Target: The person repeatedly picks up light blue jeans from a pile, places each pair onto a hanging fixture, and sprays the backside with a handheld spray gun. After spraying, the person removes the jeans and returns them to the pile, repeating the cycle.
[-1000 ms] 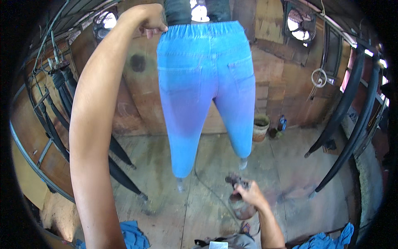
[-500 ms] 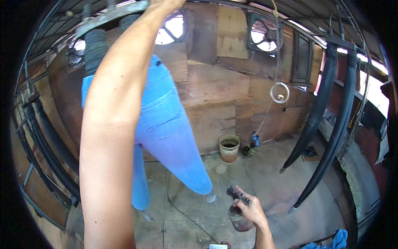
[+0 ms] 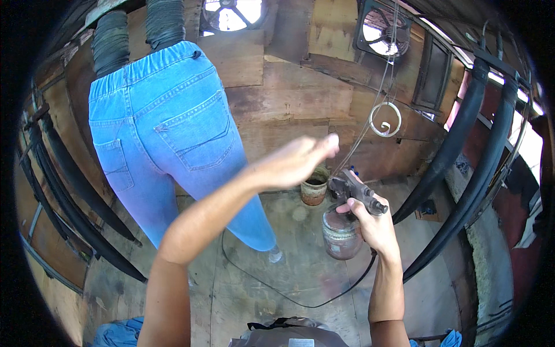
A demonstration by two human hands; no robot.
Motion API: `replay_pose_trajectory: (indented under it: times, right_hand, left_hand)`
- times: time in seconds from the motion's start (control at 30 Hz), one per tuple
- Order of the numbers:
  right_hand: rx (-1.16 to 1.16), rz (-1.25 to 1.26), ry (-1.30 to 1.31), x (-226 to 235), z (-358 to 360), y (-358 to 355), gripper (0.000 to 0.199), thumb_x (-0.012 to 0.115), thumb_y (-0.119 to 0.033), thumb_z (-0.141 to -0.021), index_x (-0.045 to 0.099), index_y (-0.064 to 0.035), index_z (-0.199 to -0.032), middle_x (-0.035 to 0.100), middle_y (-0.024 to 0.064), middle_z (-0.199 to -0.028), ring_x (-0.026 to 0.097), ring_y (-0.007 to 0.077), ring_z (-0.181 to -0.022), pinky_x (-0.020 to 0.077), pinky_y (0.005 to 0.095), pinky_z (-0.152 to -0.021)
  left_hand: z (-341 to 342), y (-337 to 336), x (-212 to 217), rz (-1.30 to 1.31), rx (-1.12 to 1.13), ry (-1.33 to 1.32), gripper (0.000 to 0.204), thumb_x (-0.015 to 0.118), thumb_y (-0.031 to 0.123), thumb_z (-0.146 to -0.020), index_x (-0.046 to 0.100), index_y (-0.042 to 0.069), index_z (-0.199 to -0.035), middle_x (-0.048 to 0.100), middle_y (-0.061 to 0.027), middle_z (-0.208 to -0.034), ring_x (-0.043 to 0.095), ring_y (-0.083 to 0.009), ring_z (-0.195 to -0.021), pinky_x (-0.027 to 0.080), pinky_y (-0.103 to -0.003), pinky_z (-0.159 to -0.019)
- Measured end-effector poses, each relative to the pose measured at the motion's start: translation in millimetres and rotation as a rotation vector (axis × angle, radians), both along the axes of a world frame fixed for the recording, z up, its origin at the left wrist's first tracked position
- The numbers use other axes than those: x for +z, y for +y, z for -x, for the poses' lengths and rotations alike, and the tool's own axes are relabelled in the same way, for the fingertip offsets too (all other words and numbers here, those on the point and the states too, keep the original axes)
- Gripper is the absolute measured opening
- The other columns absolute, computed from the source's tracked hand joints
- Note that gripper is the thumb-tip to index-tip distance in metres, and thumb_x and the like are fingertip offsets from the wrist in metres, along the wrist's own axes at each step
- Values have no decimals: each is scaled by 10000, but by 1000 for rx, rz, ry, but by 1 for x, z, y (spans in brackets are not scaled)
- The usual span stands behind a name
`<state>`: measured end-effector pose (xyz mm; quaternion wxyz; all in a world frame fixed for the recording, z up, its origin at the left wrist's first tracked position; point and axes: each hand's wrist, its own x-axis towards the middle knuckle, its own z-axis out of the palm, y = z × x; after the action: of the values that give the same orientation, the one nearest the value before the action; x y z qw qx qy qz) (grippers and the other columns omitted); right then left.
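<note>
Right hand (image 3: 374, 222) grips a spray gun (image 3: 351, 189), likely keeping its pot (image 3: 342, 234) upright; left hand (image 3: 296, 162) blurred, grip unclear; jeans (image 3: 173, 115) hang left.

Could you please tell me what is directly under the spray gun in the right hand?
Under the spray gun in the right hand is a stained, round pot. Its contents cannot be seen, and the hand covers part of the gun.

Can't read any text, label, brand, number or sign on anything in head view at this resolution.
</note>
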<state>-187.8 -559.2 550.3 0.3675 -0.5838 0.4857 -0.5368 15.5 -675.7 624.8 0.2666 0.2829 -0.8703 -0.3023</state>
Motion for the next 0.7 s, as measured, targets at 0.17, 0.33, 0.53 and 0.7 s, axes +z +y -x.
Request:
replay_pose_trajectory:
  times: [0.17, 0.33, 0.53, 0.7]
  right_hand:
    - [73, -53, 6, -10, -11, -20, 508, 585, -112, -944, 517, 3, -1434, 702, 52, -927, 646, 98, -825, 500, 259, -789]
    - [25, -54, -92, -41, -12, -35, 350, 594, -171, -972, 617, 19, -1265, 741, 94, -879, 577, 87, -564, 455, 248, -532]
    - [-75, 69, -169, -82, 1, -45, 333, 577, -284, -1014, 621, -7, -1193, 710, 111, -963, 525, 97, -508, 403, 237, -431]
    - [-323, 137, -10, -120, 7, -62, 303, 618, -274, -1010, 598, -4, -1146, 662, 51, -873, 543, 86, -568, 436, 253, -507]
  left_hand:
    - [-1, 26, -32, -208, -171, 93, 768, 186, 576, -1068, 461, -25, -1458, 515, -191, -1462, 414, -296, -1421, 284, -398, -1193]
    - [6, 12, -63, -145, -77, 117, 707, 219, 551, -1076, 429, 19, -1492, 526, -187, -1454, 443, -321, -1394, 319, -405, -1164]
    - [-21, 37, -114, 224, 62, 104, 517, 444, 368, -1063, 524, -36, -1375, 544, -230, -1386, 548, -384, -1268, 431, -440, -1079]
    - [-116, 61, -255, -158, 232, -6, 516, 458, 404, -1059, 542, 6, -1376, 624, -209, -1313, 600, -371, -1213, 465, -448, -1042]
